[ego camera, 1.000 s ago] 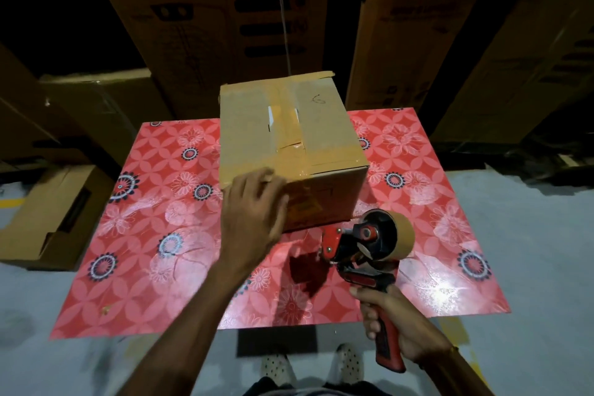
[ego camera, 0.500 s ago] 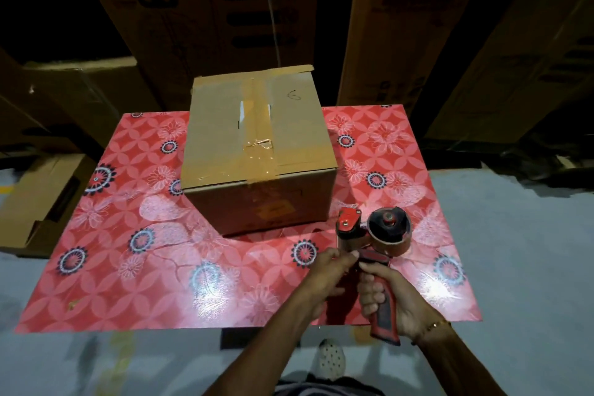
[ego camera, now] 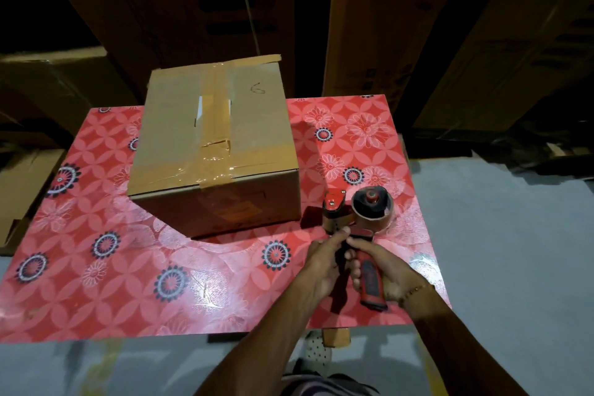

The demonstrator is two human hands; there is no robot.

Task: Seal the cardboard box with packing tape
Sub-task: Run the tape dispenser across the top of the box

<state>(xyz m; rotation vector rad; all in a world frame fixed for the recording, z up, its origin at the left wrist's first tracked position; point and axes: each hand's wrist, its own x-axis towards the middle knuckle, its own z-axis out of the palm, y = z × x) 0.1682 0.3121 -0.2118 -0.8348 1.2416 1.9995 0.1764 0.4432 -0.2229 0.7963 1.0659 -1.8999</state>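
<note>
A closed cardboard box [ego camera: 180, 138] stands on the red flower-patterned table [ego camera: 128, 283], with brown tape strips along its top seam and across its near top edge. To its right, just off the box's front corner, a red tape dispenser [ego camera: 356, 219] with a brown tape roll is held over the table. My right hand [ego camera: 390, 273] grips its red handle. My left hand [ego camera: 324, 260] pinches the dispenser's front, thumb and fingers at the tape end below the roller.
Tall cardboard cartons [ego camera: 385, 26] stand stacked behind the table. A flattened carton [ego camera: 22, 183] lies on the grey floor at the left. Grey floor [ego camera: 514, 251] lies to the right. My feet [ego camera: 318, 354] show under the table's near edge.
My left hand left the box's near corner and went to the dispenser's front. The box now sits squarer to me. The dispenser stays right of the box.
</note>
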